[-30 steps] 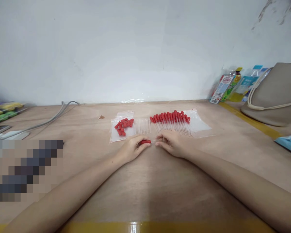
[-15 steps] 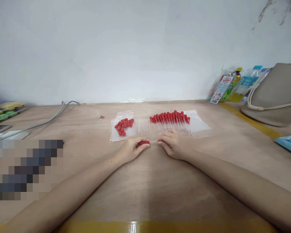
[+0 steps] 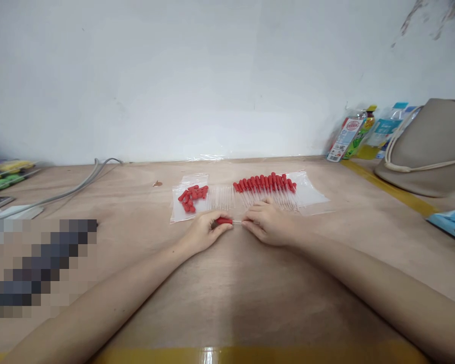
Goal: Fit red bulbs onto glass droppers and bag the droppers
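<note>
Closer to the left hand (image 3: 208,232) than before, the right hand (image 3: 265,222) pinches a clear tube (image 3: 237,222); the left grasps a red bulb (image 3: 225,221) at its end, both nearer than the bare tubes (image 3: 222,198). Left of those, loose red bulbs (image 3: 192,194) lie on a plastic bag (image 3: 179,216); right, red-topped droppers (image 3: 266,183); behind, the wall (image 3: 212,76).

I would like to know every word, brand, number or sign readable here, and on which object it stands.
No text can be read with certainty.
White label with round red mark, near the wall: print too small.
Bottle with blue label: blurred.
Blue packet, right edge: markings unclear.
Red bulbs and clear tubes: no print visible.
</note>
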`<state>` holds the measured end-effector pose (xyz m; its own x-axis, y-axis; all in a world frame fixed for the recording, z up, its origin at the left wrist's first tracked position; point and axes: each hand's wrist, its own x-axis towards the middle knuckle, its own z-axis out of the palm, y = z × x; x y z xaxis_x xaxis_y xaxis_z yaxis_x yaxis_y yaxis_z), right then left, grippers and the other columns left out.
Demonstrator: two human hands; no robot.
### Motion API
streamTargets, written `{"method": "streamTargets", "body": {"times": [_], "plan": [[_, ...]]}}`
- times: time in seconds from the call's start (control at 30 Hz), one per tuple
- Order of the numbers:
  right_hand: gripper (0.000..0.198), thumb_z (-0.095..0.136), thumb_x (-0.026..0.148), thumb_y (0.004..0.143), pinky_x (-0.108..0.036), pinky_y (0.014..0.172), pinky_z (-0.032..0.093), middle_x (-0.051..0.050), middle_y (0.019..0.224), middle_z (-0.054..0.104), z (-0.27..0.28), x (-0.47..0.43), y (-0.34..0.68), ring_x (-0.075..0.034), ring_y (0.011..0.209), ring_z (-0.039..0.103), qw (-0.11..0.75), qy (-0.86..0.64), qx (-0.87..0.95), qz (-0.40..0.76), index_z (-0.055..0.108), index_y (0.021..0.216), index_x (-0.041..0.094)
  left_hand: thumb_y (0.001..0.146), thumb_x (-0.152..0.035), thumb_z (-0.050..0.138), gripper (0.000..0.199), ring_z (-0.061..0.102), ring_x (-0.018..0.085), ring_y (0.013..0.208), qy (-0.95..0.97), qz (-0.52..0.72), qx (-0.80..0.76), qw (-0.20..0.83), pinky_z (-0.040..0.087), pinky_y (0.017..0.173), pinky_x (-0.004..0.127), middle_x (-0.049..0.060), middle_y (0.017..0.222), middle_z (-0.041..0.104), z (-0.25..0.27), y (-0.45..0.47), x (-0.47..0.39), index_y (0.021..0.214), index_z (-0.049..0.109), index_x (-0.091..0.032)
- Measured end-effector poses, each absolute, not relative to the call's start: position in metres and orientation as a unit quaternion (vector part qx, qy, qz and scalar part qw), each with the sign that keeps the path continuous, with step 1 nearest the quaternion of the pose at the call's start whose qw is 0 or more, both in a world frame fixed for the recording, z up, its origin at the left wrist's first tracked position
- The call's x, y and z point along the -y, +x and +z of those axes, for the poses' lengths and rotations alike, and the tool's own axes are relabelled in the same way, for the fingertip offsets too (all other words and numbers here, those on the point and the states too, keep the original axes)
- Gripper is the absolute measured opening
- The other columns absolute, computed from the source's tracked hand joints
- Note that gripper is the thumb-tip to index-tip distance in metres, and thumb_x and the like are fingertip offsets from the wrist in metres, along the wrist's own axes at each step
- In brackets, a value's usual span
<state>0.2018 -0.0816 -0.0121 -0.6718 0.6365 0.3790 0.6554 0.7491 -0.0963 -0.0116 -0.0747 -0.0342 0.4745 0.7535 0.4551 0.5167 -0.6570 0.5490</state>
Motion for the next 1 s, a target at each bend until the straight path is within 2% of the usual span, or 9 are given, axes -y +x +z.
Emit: {"method": "streamTargets", "body": {"times": [0.1, 0.17, 0.33, 0.4, 0.63, 0.9, 1.0], "plan": [[0.02, 0.047, 0.027, 0.081, -0.032, 0.07, 0.025, -0.005, 0.073, 0.065, -0.002, 0.076, 0.21, -0.017, 0.074, 0.052, 0.198, -0.393, 0.898, -0.02, 0.064, 0.072, 0.019, 0.078, -0.027, 0.059, 0.037, 0.057, 0.013, 0.073, 0.83, 0.362, -0.398, 0.145, 0.049, 0.066, 0.026, 0.004, 0.091, 0.059, -0.037, -0.013, 0.074, 0.112, 0.048, -0.018], [0.023, 0.048, 0.029, 0.08, -0.031, 0.069, 0.026, -0.003, 0.069, 0.065, -0.001, 0.067, 0.215, -0.016, 0.069, 0.053, 0.224, -0.47, 0.854, 0.006, 0.064, 0.068, 0.02, 0.077, -0.026, 0.059, 0.043, 0.054, 0.011, 0.068, 0.83, 0.357, -0.408, 0.128, 0.048, 0.062, 0.025, 0.003, 0.09, 0.055, -0.037, -0.014, 0.075, 0.116, 0.043, -0.018], [0.027, 0.045, 0.036, 0.079, -0.031, 0.07, 0.031, -0.002, 0.066, 0.064, -0.008, 0.037, 0.212, -0.017, 0.065, 0.056, 0.295, -0.652, 0.698, 0.031, 0.061, 0.064, 0.019, 0.082, -0.022, 0.051, 0.011, 0.053, 0.011, 0.068, 0.863, 0.3, -0.391, 0.11, 0.046, 0.064, 0.025, 0.003, 0.083, 0.053, -0.034, -0.012, 0.077, 0.089, 0.057, -0.016], [0.029, 0.043, 0.036, 0.079, -0.034, 0.072, 0.031, -0.004, 0.067, 0.064, -0.01, 0.026, 0.204, -0.019, 0.067, 0.057, 0.285, -0.678, 0.677, 0.015, 0.059, 0.063, 0.019, 0.082, -0.022, 0.05, 0.01, 0.053, 0.011, 0.066, 0.866, 0.293, -0.389, 0.114, 0.045, 0.062, 0.024, 0.003, 0.08, 0.054, -0.034, -0.012, 0.077, 0.082, 0.058, -0.016], [0.031, 0.038, 0.03, 0.079, -0.042, 0.077, 0.028, -0.011, 0.071, 0.065, -0.012, 0.007, 0.183, -0.024, 0.07, 0.058, 0.197, -0.714, 0.671, -0.027, 0.062, 0.066, 0.015, 0.082, -0.023, 0.05, 0.011, 0.052, 0.011, 0.063, 0.866, 0.293, -0.389, 0.116, 0.043, 0.06, 0.024, 0.002, 0.076, 0.054, -0.034, -0.012, 0.076, 0.08, 0.058, -0.016], [0.033, 0.041, 0.038, 0.077, -0.039, 0.073, 0.03, -0.01, 0.07, 0.065, -0.012, 0.009, 0.183, -0.023, 0.069, 0.058, 0.182, -0.713, 0.676, 0.021, 0.063, 0.066, 0.016, 0.082, -0.021, 0.05, 0.01, 0.051, 0.011, 0.064, 0.867, 0.291, -0.388, 0.113, 0.042, 0.06, 0.024, 0.002, 0.076, 0.054, -0.034, -0.012, 0.076, 0.08, 0.058, -0.016], [0.035, 0.041, 0.041, 0.077, -0.039, 0.073, 0.028, -0.009, 0.069, 0.065, -0.012, 0.01, 0.183, -0.022, 0.068, 0.057, 0.187, -0.712, 0.676, -0.004, 0.062, 0.065, 0.016, 0.082, -0.021, 0.05, 0.01, 0.051, 0.011, 0.064, 0.868, 0.287, -0.389, 0.108, 0.042, 0.06, 0.024, 0.002, 0.076, 0.054, -0.034, -0.012, 0.075, 0.08, 0.058, -0.016]]}}
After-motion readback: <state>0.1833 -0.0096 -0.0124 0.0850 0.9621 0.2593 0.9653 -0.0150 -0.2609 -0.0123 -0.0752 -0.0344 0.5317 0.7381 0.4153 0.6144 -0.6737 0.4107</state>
